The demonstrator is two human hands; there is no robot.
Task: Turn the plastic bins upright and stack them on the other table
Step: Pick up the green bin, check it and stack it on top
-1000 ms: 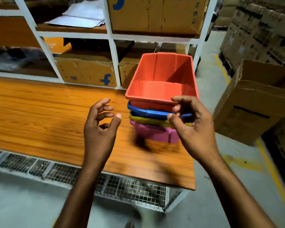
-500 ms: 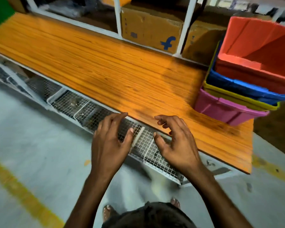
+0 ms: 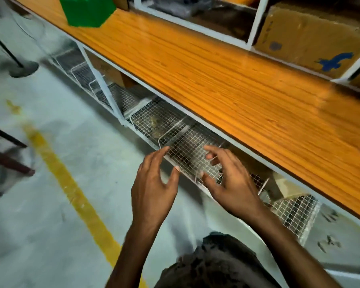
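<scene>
A green plastic bin [image 3: 85, 10] sits on the long wooden table [image 3: 227, 84] at the top left, its solid side or base facing me. My left hand [image 3: 154, 183] and my right hand [image 3: 231, 181] hover side by side in front of the table's near edge, over the floor and the wire mesh below. Both hold nothing, with fingers spread. The stack of red, blue, yellow and pink bins is out of view.
Wire mesh baskets [image 3: 175, 140] hang under the tabletop. White shelving with cardboard boxes [image 3: 308, 34] stands behind the table. A yellow floor line [image 3: 75, 194] crosses the grey floor. A fan base [image 3: 23, 68] and a dark stool leg [image 3: 6, 161] sit at the left.
The view has swung left along the table: the stacked bins have left the frame and the green bin has come closer. Both empty hands have stayed low in front of the table edge.
</scene>
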